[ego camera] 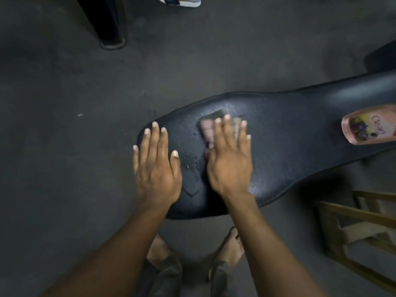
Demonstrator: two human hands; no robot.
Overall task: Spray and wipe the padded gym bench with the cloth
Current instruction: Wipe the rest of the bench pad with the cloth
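Note:
A black padded bench [289, 133] runs from the middle of the view toward the upper right. My right hand [230, 159] lies flat on a small patterned cloth [209, 127], pressing it onto the wide end of the pad; the cloth is blurred. Flat on the pad's left edge rests my left hand [156, 163], fingers spread, holding nothing. Wet droplets [191, 166] glisten between the two hands. A pink spray bottle [368, 127] with a "Clean" label lies on the bench at the right.
The dark floor [64, 125] surrounds the bench. A black post base [111, 39] stands at the upper left, a shoe [180, 1] at the top edge. A wooden frame [364, 228] sits low at the right. My bare feet [231, 247] are under the bench end.

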